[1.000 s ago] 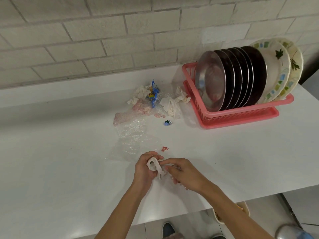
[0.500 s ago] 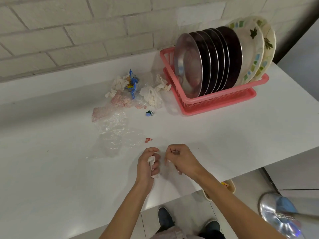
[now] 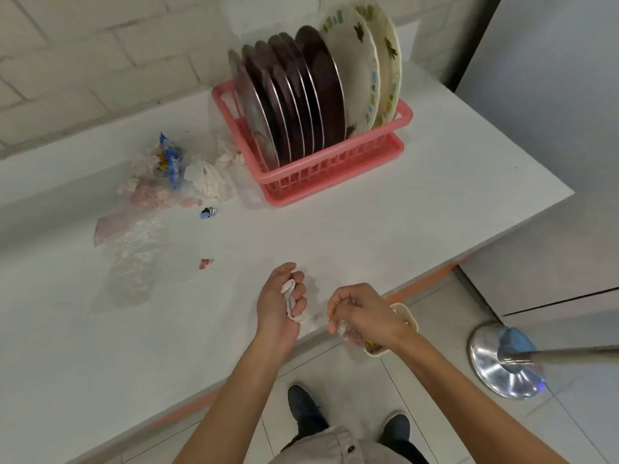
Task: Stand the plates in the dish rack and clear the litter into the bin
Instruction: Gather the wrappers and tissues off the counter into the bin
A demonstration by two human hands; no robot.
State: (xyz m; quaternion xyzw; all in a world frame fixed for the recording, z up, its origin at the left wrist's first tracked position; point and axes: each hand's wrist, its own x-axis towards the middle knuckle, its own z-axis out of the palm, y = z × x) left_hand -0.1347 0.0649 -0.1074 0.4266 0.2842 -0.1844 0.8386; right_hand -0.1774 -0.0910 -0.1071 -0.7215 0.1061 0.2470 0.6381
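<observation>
Head view: a crumpled white tissue [image 3: 288, 287] sits in the left hand [image 3: 274, 306], whose fingers are curled round it just above the near part of the white table [image 3: 418, 222]. The right hand [image 3: 366, 316] is clenched on a scrap of clear plastic [image 3: 348, 338] that hangs below the fist, just past the table's front edge. From this angle that hand overlaps a small cream bin [image 3: 411, 319] standing on the floor, with bits of rubbish visible inside it.

More litter lies on the table further back and to the left. A small red scrap [image 3: 205, 263] is nearest the hands, with a sheet of clear film [image 3: 134, 262] beside it. Behind these lie a pink-tinted plastic bag [image 3: 147, 195], a blue-green foil scrap [image 3: 208, 212], a blue wrapper [image 3: 169, 159] and wads of white tissue [image 3: 209, 180], one of them just beside the corner of the dish rack [image 3: 335, 169].

That pink plastic rack stands at the back right of the table, near the pale brick wall [image 3: 83, 61]. A row of steel plates [image 3: 284, 95] stands on edge in it, close together, and two white floral plates [image 3: 355, 68] stand at the right end of the row.

Below the table edge, two dark shoes [image 3: 306, 410] rest on the tiled floor [image 3: 445, 323]. To the right stands a shiny metal stand base [image 3: 502, 373] with a pole.
</observation>
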